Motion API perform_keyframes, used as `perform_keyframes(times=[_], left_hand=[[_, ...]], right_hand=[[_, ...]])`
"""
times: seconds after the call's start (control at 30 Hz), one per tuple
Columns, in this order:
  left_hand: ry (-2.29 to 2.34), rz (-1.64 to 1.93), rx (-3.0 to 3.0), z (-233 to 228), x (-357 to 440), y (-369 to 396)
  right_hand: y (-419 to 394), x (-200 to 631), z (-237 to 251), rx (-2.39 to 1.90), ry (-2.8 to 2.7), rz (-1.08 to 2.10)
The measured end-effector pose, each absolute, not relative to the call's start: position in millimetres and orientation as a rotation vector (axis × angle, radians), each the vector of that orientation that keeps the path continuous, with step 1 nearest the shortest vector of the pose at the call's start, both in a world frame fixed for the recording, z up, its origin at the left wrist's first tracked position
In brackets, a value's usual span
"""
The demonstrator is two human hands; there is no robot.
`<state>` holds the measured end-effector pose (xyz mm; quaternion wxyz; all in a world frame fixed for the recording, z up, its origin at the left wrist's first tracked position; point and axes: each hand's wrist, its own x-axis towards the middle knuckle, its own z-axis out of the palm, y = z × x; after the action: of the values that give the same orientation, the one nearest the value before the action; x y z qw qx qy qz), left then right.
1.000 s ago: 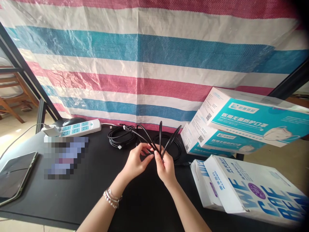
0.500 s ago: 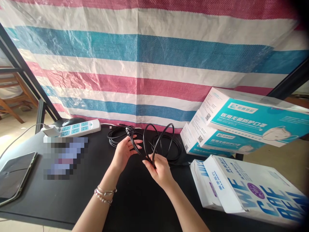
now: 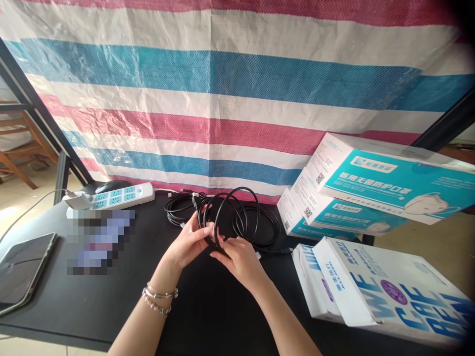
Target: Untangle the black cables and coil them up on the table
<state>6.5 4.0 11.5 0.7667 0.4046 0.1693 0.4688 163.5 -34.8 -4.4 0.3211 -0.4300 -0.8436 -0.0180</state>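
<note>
Both hands' fingers [image 3: 213, 231] around cable [image 3: 237, 210]

cable loops [image 3: 230, 212] now gathered rounder, lower

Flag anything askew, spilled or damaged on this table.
The white-and-blue printed cardboard box at the right lies tipped with its flap open, and two teal mask boxes behind it are stacked tilted. Nothing looks spilled or broken; both hands just coil a black cable.
</note>
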Motion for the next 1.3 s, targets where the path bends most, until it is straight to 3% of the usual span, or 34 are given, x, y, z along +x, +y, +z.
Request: perform_keyframes(times=[0.27, 0.8, 1.0, 1.3], left_hand=[[0.313, 1.017, 0.952, 14.5, 10.4, 0.5], [0.505, 1.37, 0.481, 19.2, 23.1, -0.4], [0.421, 1.527, 0.361, 18.0, 11.2, 5.8], [0.278, 1.583, 0.266, 11.5, 0.1, 11.9]], right_hand=[[-34.9, 162.0, -8.4, -1.142, -2.268, -0.013], [-45.8, 158.0, 4.1, -1.189, -2.147, -0.266], [-47.3, 162.5, 6.9, -1.101, -1.825, -0.336], [-41.2, 163.8, -3.7, -1.187, -1.523, 0.334]])
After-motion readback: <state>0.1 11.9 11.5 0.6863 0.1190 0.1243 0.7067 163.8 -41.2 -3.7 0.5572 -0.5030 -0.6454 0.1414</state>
